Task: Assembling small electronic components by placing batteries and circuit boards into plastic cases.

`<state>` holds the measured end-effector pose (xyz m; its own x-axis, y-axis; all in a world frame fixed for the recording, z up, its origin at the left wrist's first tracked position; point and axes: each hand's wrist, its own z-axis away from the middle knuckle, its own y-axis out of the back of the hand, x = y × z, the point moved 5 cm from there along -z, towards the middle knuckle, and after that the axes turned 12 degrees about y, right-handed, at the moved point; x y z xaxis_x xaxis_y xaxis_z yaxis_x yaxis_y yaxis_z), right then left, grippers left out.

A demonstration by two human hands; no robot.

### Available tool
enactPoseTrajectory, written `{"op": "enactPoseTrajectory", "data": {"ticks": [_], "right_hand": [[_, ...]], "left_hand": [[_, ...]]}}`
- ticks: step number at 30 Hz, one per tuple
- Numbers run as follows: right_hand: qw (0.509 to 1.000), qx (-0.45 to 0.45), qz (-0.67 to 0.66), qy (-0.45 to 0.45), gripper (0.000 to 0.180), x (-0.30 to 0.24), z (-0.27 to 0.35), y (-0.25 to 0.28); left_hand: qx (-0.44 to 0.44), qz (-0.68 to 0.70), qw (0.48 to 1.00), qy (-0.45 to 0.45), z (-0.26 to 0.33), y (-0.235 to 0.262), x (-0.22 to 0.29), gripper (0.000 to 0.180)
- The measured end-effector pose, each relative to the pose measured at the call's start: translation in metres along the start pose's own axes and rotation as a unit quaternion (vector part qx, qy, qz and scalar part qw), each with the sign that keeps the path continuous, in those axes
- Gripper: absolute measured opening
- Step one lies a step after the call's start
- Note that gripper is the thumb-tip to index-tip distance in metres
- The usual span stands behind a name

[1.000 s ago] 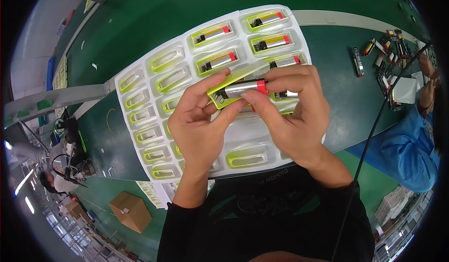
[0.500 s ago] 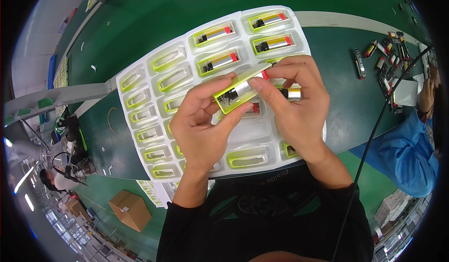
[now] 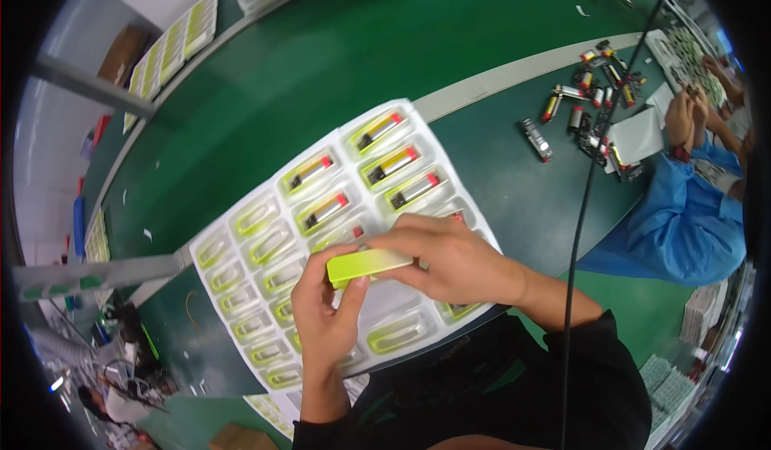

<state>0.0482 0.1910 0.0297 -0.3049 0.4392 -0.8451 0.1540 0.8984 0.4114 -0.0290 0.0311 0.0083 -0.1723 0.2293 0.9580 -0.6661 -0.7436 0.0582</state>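
The left hand [image 3: 328, 313] grips the case [image 3: 358, 265] at its nine-o'clock end. The right hand [image 3: 462, 261] grips the three-o'clock end; its exact finger contact appears partly hidden. The case is above the tray [image 3: 387, 299]. Loose cells [image 3: 576, 119] lie on the bench [image 3: 502, 178] at two o'clock from the case.
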Motion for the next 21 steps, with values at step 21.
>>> {"op": "enactPoseTrajectory", "data": {"ticks": [21], "right_hand": [[0.998, 0.061, 0.01, 0.02, 0.039, 0.001, 0.0, -0.005]], "left_hand": [[0.1, 0.007, 0.993, -0.065, 0.008, -0.015, 0.009, 0.025]]}}
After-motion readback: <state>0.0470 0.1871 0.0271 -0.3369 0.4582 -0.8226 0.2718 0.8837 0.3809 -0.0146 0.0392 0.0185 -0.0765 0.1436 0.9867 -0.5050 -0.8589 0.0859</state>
